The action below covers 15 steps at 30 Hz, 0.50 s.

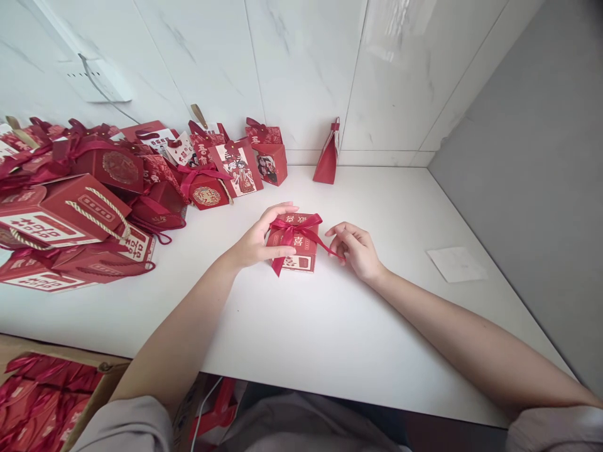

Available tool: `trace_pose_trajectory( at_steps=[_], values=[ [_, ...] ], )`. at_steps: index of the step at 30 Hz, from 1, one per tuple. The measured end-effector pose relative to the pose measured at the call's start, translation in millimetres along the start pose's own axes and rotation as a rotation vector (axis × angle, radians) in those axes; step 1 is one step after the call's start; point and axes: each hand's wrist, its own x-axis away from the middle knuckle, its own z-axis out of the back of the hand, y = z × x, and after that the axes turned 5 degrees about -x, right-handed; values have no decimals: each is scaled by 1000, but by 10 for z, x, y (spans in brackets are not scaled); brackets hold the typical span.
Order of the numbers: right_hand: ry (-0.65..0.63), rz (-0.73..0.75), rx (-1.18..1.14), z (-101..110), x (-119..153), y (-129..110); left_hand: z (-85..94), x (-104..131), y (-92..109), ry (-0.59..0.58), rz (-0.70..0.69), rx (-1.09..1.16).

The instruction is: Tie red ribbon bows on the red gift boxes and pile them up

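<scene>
A small red gift box (305, 243) with white and gold lettering sits on the white table (292, 339) in front of me. Around its top a dark red satin ribbon (308, 222) is tied in a bow. My left hand (264, 237) wraps the box's left side, thumb along the front and fingers over the back. To the right of the box, my right hand (354, 248) pinches the end of one ribbon tail, which stretches out from the bow. The other tail hangs down over the front left of the box.
Several red gift boxes (113, 166) with ribbons and rope handles are piled at the left against the tiled wall. A lone red box (327, 154) stands at the back. At the right lies a white square packet (456, 263). An open carton (101, 392) of red boxes is below the table at lower left.
</scene>
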Motion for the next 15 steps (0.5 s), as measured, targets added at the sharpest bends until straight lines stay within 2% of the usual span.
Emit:
trace_pose_trajectory(
  at_steps=[3,6,11,15],
  values=[
    [-205,-231,-159,-49,27,-46,-12,-10,-55,-24,-11,-33],
    [-348,-318,-232,-98,67,-73,-20,-25,-104,13,-64,-130],
    [-328,-342,-361,-131,101,-94,-41,-27,-104,-5,-89,-159],
    [-305,-287,-378,-89,91,-140,-62,-18,-62,-36,-121,-185]
  ],
)
